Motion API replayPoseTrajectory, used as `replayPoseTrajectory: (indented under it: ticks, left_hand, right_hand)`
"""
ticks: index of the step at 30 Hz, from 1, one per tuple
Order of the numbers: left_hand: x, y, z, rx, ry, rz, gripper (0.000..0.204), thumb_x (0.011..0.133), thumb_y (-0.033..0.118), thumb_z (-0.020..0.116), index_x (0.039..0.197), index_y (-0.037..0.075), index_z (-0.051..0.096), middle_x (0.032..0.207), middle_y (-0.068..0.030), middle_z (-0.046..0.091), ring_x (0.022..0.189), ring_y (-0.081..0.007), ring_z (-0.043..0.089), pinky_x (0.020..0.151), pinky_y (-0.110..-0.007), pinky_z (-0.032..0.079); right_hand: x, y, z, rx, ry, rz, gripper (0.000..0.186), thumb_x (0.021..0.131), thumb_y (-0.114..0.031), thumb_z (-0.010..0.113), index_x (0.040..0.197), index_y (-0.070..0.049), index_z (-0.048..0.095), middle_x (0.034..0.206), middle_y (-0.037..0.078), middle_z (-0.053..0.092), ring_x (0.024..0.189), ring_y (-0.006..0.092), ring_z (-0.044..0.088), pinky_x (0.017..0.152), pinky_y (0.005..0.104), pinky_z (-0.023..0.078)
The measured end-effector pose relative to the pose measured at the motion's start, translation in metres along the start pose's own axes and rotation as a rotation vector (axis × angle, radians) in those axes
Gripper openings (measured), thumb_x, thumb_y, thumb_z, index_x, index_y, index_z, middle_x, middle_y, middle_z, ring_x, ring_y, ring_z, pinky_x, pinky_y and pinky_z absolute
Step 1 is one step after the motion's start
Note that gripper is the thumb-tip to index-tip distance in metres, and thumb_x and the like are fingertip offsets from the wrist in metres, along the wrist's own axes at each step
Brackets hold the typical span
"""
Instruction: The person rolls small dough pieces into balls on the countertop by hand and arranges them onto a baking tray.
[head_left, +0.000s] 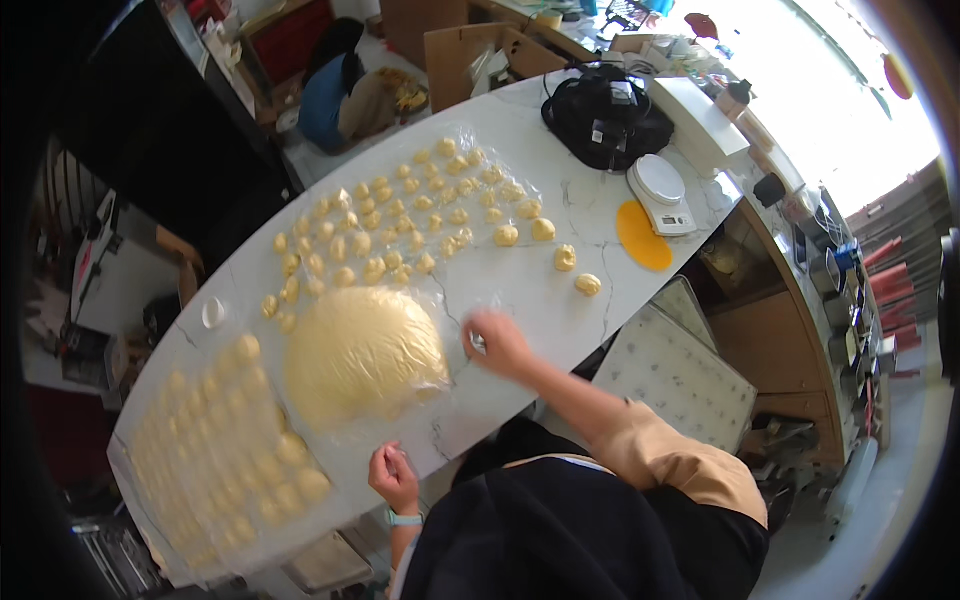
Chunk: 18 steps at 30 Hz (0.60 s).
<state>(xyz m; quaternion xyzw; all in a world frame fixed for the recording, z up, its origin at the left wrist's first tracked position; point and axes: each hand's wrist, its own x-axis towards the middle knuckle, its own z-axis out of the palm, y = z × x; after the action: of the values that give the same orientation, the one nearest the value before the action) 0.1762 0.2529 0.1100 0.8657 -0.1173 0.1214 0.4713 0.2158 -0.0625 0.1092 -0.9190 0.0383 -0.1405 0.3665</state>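
Observation:
A big, smooth mound of yellow dough (365,345) lies under clear plastic film on the marble counter. My right hand (497,343) is just right of it, above the counter and blurred, with its fingers curled together. Whether it pinches some of the film is too smeared to make out. Below the mound, by the counter's near edge, my left hand (394,477) has its fingers bent closed; what they hold, if anything, is hidden. Behind the mound, rows of small dough balls (397,207) lie on and under film. A few loose dough balls (566,258) sit farther right.
At the left end, film covers many rounded dough pieces (220,440). A white kitchen scale (660,190), a flat orange scraper (643,236) and a black bag (607,120) stand at the right. Trays (680,372) lie below the counter. A person in blue (325,105) crouches beyond it.

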Motion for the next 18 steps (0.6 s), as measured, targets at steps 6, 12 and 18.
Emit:
replayPoseTrajectory:
  ticks: [6, 12, 18]
  left_hand:
    - [0.013, -0.023, -0.033, -0.030, -0.075, -0.079, 0.019, 0.096, 0.011, 0.054, 0.088, 0.000, 0.066, 0.074, -0.0111, 0.065, 0.063, -0.0243, 0.062, 0.061, -0.035, 0.049]
    - [0.024, -0.016, -0.043, -0.074, -0.232, -0.043, 0.016, 0.095, 0.013, 0.058, 0.090, 0.001, 0.066, 0.081, -0.0117, 0.064, 0.072, -0.0252, 0.061, 0.064, -0.032, 0.049]
    - [0.036, 0.003, -0.053, 0.238, -0.561, 0.486, 0.049, 0.074, 0.034, 0.081, 0.113, 0.012, 0.061, 0.117, -0.0086, 0.055, 0.108, -0.0320, 0.050, 0.091, -0.046, 0.041]
  right_hand:
    - [-0.006, 0.020, -0.060, -0.277, 0.243, 0.028, 0.008, 0.080, -0.007, 0.062, 0.084, -0.006, 0.056, 0.084, 0.014, 0.057, 0.086, 0.0357, 0.057, 0.077, 0.0455, 0.047]
    - [-0.040, -0.021, -0.005, 0.232, -0.011, 0.073, 0.013, 0.077, -0.003, 0.062, 0.081, -0.005, 0.049, 0.078, 0.013, 0.050, 0.080, 0.0317, 0.055, 0.072, 0.0422, 0.046]
    - [0.030, 0.024, -0.043, -0.152, 0.396, 0.028, 0.011, 0.077, -0.002, 0.060, 0.086, -0.005, 0.055, 0.083, 0.015, 0.056, 0.082, 0.0352, 0.058, 0.071, 0.0422, 0.047]
